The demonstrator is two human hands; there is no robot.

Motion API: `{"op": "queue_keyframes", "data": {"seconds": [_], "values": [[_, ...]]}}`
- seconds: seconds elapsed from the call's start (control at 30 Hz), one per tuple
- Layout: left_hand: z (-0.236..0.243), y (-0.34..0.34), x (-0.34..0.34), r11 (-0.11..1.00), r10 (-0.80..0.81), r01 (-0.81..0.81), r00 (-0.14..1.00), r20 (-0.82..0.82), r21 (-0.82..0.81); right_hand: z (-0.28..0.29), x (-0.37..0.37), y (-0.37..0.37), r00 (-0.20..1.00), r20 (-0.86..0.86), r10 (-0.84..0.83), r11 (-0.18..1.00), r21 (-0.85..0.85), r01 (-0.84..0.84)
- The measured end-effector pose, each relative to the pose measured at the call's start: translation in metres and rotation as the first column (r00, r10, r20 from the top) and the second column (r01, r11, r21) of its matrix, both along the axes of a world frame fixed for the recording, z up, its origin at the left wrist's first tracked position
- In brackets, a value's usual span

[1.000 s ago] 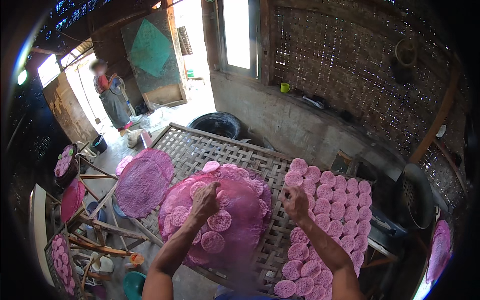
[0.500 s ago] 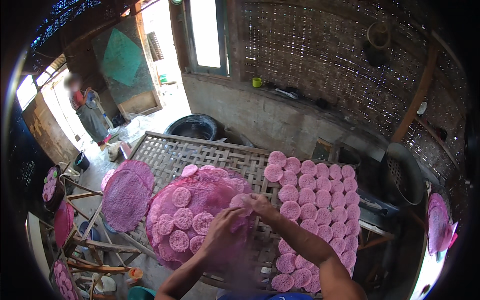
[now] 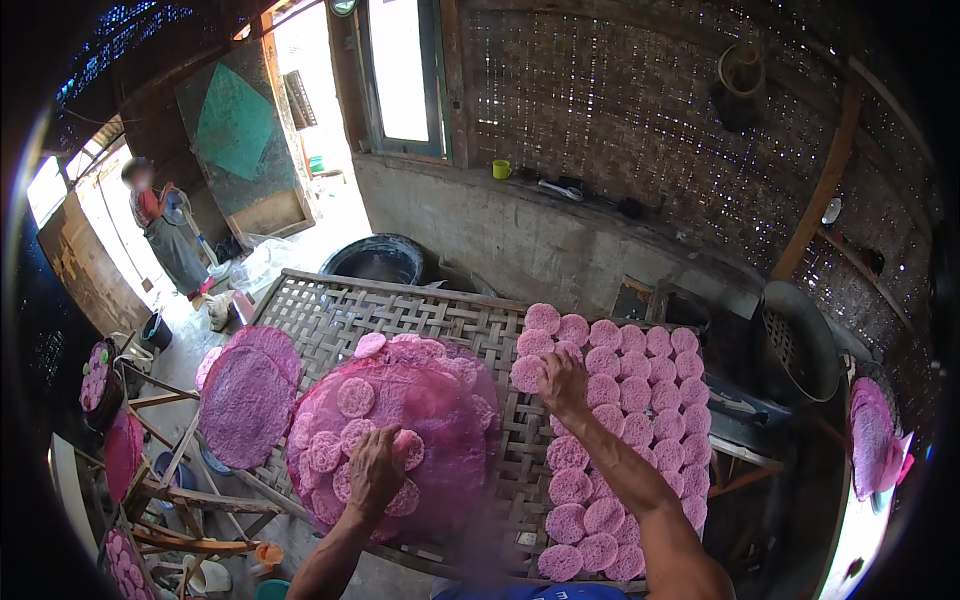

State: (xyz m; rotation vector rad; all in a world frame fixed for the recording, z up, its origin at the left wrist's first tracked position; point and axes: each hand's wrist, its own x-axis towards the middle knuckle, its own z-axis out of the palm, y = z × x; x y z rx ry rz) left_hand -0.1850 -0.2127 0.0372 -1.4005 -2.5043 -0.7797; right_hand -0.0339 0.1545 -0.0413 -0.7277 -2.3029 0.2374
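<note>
A pink, rough-textured round cracker point(image 3: 526, 375) lies at the left edge of the rows on the woven bamboo rack point(image 3: 455, 318), and my right hand point(image 3: 564, 384) has its fingers closed on its right edge. My left hand point(image 3: 376, 468) rests over a mound covered in translucent pink sheet point(image 3: 445, 400). Its fingers curl over another round cracker point(image 3: 410, 446) on top of that mound. Several more such crackers lie loose around the left hand, partly hidden by it. Close rows of the same crackers point(image 3: 635, 395) fill the rack's right part.
Flat purple-pink round sheets point(image 3: 245, 405) lie left of the mound. Beyond the rack stands a large black basin point(image 3: 375, 260). A dark wok-like pan point(image 3: 795, 345) leans at the right. A person point(image 3: 165, 235) stands far left near the doorway. Wooden frames point(image 3: 205, 490) stand at the lower left.
My hands, together at the mound's right side over one cracker, have parted. The right carried a cracker up and right to the rows; the left went back left onto the loose crackers.
</note>
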Motion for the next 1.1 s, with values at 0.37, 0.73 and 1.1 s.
{"op": "queue_keyframes", "data": {"seconds": [0.37,0.73,1.1], "values": [[0.028,0.050,0.089,0.928,-0.372,0.340,0.820,0.435,0.152,0.016,0.049,-0.139,0.947,-0.275,0.163,-0.368,-0.908,-0.201],[0.012,-0.061,0.013,0.937,-0.277,0.296,0.953,0.122,-0.184,0.002,0.027,-0.056,0.973,0.136,0.186,0.821,-0.566,-0.078],[0.017,-0.054,0.041,0.982,-0.152,0.182,0.916,0.371,-0.047,0.032,0.072,-0.136,0.990,0.133,0.045,0.880,-0.474,0.024]]}}
